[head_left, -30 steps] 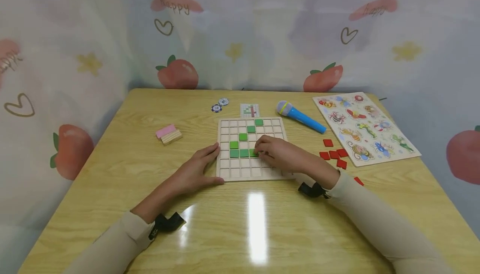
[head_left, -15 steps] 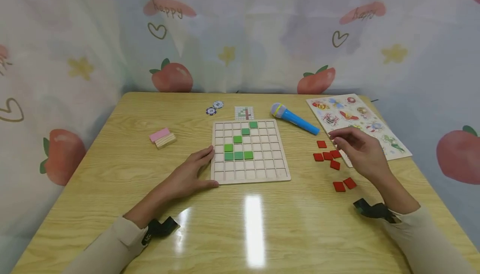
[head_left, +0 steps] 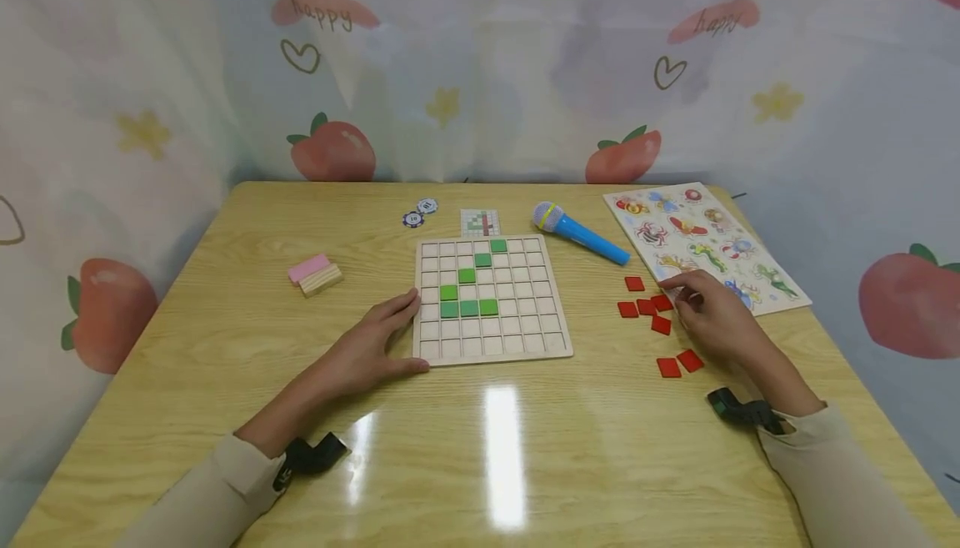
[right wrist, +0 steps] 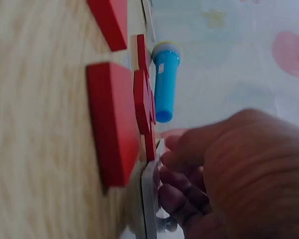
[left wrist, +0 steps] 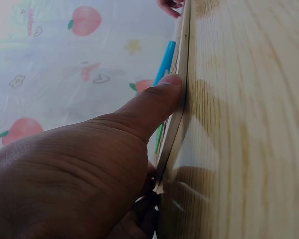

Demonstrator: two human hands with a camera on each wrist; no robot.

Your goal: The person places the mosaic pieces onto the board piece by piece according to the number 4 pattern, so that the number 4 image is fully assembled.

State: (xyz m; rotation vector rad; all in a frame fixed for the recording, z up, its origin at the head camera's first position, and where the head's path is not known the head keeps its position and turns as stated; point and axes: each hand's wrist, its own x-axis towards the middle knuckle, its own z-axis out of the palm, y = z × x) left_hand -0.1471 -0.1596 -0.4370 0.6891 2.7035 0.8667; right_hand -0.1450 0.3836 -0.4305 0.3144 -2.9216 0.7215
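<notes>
A square wooden grid board [head_left: 525,339] lies on the table, with several green tiles [head_left: 468,308] in its cells. My left hand [head_left: 367,348] rests against the board's left edge, fingers spread, the straight thumb touching its near-left corner; the left wrist view shows that thumb along the rim. My right hand [head_left: 712,310] hovers at the left edge of the bug puzzle board [head_left: 705,231], beside several loose red tiles [head_left: 647,307]. Its thumb and forefinger are bent and slightly apart, and no tile shows between them. In the right wrist view the red tiles [right wrist: 114,124] stand left of the fingers.
Behind the grid board lies a small pattern card [head_left: 480,222]. A blue toy microphone [head_left: 585,235] rests to its right, two poker chips [head_left: 420,213] to its left. Pink and plain wooden blocks [head_left: 315,274] sit farther left. Patterned cloth hangs behind the table.
My right hand has left the grid board, moved right, and lowered beside the red tiles. A green tile it covered now shows in its cell. My left hand stays at the board.
</notes>
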